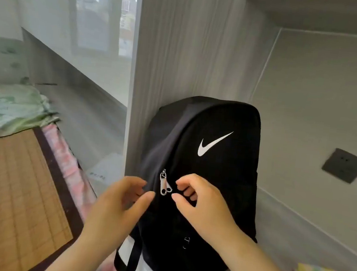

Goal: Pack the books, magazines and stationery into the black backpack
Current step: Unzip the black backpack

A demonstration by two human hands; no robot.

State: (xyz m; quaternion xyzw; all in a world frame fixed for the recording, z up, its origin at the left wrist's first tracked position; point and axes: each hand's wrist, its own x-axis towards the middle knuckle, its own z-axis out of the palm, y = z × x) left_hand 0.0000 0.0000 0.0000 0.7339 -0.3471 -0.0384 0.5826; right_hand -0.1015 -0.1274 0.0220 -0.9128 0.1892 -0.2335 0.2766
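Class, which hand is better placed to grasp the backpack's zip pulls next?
Right, probably: the right hand has thumb and forefinger apart beside the zip pulls; the left hand sits at the backpack edge.

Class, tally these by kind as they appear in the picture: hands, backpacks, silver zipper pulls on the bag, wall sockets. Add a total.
Hands: 2, left hand and right hand
Black backpack: 1
Silver zipper pulls: 2
Wall socket: 1
Total: 6

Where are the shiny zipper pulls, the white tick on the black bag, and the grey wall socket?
Silver metal zipper pulls [164,186]: head view, on the longer pull's tab.
White tick-shaped logo [207,148]: head view, on its thick curve.
Dark grey square wall socket [345,165]: head view, on the plate's centre.
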